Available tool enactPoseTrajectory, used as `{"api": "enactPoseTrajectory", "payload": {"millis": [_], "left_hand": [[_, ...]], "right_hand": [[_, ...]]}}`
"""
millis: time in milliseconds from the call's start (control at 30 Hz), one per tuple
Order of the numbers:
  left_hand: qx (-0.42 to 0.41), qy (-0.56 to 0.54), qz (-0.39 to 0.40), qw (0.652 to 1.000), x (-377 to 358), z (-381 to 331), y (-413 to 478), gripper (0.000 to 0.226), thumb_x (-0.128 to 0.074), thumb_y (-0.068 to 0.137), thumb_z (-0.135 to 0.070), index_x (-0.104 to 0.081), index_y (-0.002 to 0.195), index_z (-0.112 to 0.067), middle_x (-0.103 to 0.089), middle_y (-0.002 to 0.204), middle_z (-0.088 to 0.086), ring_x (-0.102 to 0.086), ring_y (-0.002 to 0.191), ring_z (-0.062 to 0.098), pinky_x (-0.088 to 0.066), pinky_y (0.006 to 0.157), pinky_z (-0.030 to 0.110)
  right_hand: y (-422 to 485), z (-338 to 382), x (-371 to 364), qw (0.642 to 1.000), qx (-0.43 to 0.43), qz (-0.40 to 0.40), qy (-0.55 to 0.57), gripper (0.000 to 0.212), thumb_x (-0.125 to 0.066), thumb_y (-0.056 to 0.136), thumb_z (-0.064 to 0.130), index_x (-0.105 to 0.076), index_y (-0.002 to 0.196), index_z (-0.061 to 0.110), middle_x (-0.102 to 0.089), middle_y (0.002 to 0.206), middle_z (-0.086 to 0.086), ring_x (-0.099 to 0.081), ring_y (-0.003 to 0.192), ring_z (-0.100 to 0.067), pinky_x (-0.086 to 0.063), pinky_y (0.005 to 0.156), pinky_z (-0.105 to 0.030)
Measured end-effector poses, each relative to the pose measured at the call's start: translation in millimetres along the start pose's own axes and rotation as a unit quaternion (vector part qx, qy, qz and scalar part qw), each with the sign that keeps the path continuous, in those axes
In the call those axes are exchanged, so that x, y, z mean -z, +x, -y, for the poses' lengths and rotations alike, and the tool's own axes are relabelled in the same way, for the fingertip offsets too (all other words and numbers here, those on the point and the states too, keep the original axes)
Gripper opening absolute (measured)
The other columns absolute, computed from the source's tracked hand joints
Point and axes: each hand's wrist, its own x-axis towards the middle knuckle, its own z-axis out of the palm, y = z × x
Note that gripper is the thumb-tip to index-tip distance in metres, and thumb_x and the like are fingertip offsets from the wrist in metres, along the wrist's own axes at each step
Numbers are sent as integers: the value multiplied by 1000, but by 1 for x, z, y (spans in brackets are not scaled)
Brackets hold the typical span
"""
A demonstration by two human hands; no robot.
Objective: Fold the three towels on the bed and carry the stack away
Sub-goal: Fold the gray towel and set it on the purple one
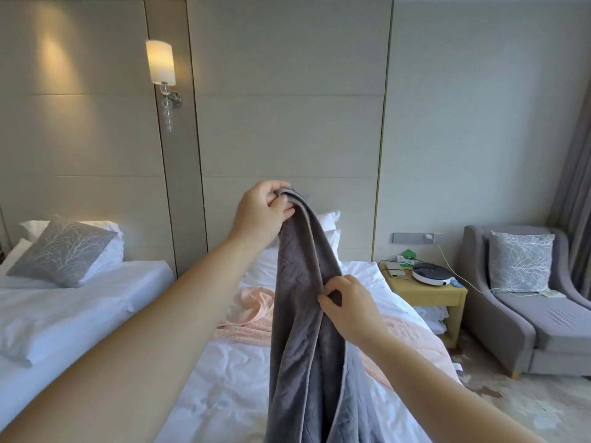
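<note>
Two bare hands grip one long grey plush towel (307, 330) above the white-sheeted bed (224, 394). Left hand (262, 212) pinches its top end; right hand (348, 306) pinches an edge lower down. Crumpled pink towel (252, 311) lies on the bed behind it.

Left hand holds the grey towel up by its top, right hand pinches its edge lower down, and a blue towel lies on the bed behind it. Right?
Wrong colour: head view shows a pink towel behind the grey towel. Left hand, right hand and bed are as stated.
</note>
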Motion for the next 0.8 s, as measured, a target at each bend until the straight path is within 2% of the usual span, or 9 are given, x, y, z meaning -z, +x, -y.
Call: {"api": "enactPoseTrajectory", "payload": {"millis": [133, 233, 367, 433, 500, 600, 667, 800], "left_hand": [[7, -17, -56, 998, 27, 3, 13, 20, -43, 97, 3, -58, 109, -4, -64, 92, 5, -66, 82, 8, -55, 72, 14], [15, -29, -54, 998, 36, 6, 16, 19, -45, 97, 2, -57, 111, -2, -64, 93, 6, -66, 84, 9, -55, 71, 14], [10, -24, -25, 999, 24, 5, 17, 20, -44, 97, 2, -57, 112, -3, -63, 95, 8, -66, 86, 11, -56, 74, 17], [12, -20, -14, 1000, 15, 5, 18, 22, -44, 97, 2, -56, 115, 0, -63, 95, 9, -66, 86, 11, -56, 74, 16], [15, -13, -7, 1000, 10, 7, 18, 23, -43, 98, 2, -56, 117, 1, -62, 96, 10, -65, 86, 11, -56, 74, 16], [19, -12, -5, 1000, 11, 13, 18, 23, -43, 97, 2, -56, 116, 2, -63, 94, 9, -65, 85, 9, -56, 73, 15], [20, -7, -19, 1000, 18, 18, 19, 20, -45, 97, 1, -58, 113, 0, -63, 92, 7, -66, 83, 9, -56, 72, 15], [27, 7, -112, 993, 46, 29, 25, 12, -50, 96, -2, -60, 103, -1, -63, 87, 6, -67, 75, 10, -55, 65, 14]], "right_hand": [[1, -12, 7, 998, -18, 10, 59, 14, -58, 85, 13, -63, 79, 24, -55, 90, 7, -51, 73, 1, -38, 63, -8], [7, -5, 17, 994, -5, 0, 114, 16, -60, 84, 15, -65, 76, 29, -59, 89, 9, -50, 77, 9, -38, 66, -5], [7, 16, 1, 992, 23, 39, 116, 4, -66, 80, 36, -65, 84, 38, -52, 97, 16, -50, 85, 11, -38, 72, -8], [6, 25, -14, 994, 21, 55, 91, 19, -67, 75, 51, -66, 88, 36, -48, 95, 17, -53, 83, 5, -42, 72, -11], [7, 31, -27, 996, 10, 61, 59, 26, -67, 72, 57, -64, 86, 35, -47, 94, 14, -55, 80, -2, -47, 72, -21], [7, 36, -41, 996, 1, 78, 34, 17, -68, 78, 44, -59, 76, 29, -47, 96, 6, -56, 80, -14, -51, 74, -32], [8, 33, -45, 995, 3, 94, 27, 15, -67, 82, 33, -57, 74, 26, -46, 95, 3, -55, 79, -17, -51, 74, -33], [13, 14, -27, 994, -32, 90, 54, 18, -67, 81, 22, -56, 67, 26, -51, 91, 2, -49, 67, -3, -36, 59, -13]]}}
